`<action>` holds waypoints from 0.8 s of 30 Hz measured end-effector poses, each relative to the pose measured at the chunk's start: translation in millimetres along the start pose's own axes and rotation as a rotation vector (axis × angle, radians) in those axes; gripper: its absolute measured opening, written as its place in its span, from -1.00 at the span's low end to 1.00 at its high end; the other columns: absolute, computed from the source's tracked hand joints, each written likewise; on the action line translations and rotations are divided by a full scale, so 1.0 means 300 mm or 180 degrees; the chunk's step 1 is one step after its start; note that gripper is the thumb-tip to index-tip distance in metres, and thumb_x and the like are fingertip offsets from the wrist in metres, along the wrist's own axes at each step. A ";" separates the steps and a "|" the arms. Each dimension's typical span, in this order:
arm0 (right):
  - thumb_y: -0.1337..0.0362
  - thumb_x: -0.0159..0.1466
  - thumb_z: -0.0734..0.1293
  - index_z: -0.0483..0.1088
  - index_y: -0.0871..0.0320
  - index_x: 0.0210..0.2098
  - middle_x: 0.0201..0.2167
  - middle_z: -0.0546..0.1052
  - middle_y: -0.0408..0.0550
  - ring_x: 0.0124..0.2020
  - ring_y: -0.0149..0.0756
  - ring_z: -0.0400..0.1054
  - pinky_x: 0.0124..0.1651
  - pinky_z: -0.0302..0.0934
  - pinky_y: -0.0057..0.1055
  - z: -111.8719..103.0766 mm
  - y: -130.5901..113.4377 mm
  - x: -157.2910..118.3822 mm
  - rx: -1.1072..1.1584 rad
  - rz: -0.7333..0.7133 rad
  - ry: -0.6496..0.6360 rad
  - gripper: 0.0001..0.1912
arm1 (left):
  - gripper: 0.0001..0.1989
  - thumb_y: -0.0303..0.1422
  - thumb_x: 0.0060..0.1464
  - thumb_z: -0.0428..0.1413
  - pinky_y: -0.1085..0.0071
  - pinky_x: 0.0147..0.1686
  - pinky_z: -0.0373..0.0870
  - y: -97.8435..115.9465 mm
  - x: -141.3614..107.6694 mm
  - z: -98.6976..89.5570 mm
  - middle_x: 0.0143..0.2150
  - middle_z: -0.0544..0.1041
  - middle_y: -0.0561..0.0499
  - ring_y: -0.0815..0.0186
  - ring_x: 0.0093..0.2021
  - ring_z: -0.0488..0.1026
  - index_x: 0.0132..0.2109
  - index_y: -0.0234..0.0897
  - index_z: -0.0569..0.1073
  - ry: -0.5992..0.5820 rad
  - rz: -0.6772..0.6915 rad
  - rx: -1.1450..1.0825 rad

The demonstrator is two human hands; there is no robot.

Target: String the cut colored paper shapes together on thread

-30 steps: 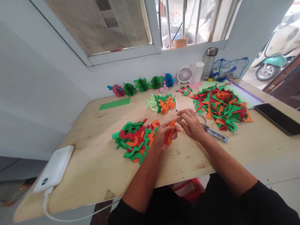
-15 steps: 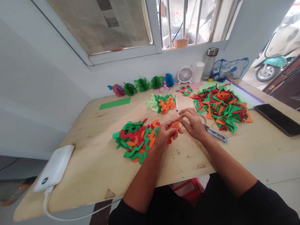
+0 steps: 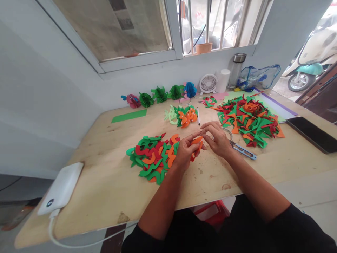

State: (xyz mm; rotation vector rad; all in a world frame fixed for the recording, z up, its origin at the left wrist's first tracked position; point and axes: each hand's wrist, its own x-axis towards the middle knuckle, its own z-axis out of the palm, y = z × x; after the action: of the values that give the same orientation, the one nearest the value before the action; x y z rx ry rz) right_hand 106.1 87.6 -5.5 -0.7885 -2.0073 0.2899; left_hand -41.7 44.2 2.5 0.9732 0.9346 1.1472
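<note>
My left hand [image 3: 186,150] is closed around an orange paper cutout [image 3: 197,141], whose curved edge shows between thumb and fingers. The fingertips of my right hand [image 3: 216,139] pinch at the cutout's upper end, touching the left fingertips; what exactly lies between them is hidden. Left of my left hand lies a heap of curved green, red and orange paper pieces [image 3: 152,158]. Beside my right wrist rest a blue-handled cutter [image 3: 244,151] and a roll of tape [image 3: 226,133]. Beyond the hands are orange paper shapes with white dots [image 3: 188,117] and a white marker [image 3: 198,116].
A pile of paper scraps [image 3: 251,117] covers the right side, with a black phone [image 3: 313,133] near it. Folded paper figures [image 3: 160,94], a small fan [image 3: 208,84] and a glass bottle [image 3: 236,72] line the wall. A white power bank [image 3: 61,188] with a cable sits at left.
Both hands keep nearly the same place. The orange paper cutout has turned slightly in my left hand, and my fingers have shifted a little.
</note>
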 end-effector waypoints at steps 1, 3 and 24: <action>0.32 0.27 0.23 0.27 0.08 -0.34 -0.21 0.44 0.00 -0.12 -0.17 0.28 -0.05 0.19 -0.15 0.000 0.001 -0.001 0.0023 0.0000 -0.0006 -0.96 | -0.34 -0.42 -0.21 0.10 0.52 -0.64 0.06 0.000 -0.001 0.001 -0.55 0.50 0.00 0.53 -0.68 0.15 0.13 -0.49 0.36 0.0020 0.0004 0.0014; 0.33 0.26 0.23 0.27 0.08 -0.33 -0.21 0.44 0.00 -0.12 -0.17 0.28 -0.05 0.19 -0.14 0.001 0.001 -0.002 0.0065 0.0004 -0.0016 -0.96 | -0.35 -0.42 -0.21 0.09 0.52 -0.64 0.06 -0.004 -0.001 0.001 -0.56 0.49 0.01 0.53 -0.68 0.14 0.13 -0.47 0.36 0.0063 0.0013 0.0044; 0.31 0.25 0.24 0.30 0.07 -0.34 -0.22 0.44 0.01 -0.12 -0.15 0.29 -0.05 0.21 -0.14 0.000 -0.004 0.001 -0.0138 0.0086 0.0141 -0.97 | -0.38 -0.43 -0.18 0.07 0.55 -0.70 0.03 -0.005 -0.008 0.005 -0.55 0.51 0.04 0.55 -0.73 0.12 0.13 -0.43 0.37 0.0045 0.0084 0.0327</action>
State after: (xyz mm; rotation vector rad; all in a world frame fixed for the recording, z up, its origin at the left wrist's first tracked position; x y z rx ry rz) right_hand 105.6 86.8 -4.8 -0.8427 -1.9685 0.2431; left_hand -40.3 41.4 1.8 1.0642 1.0028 1.1383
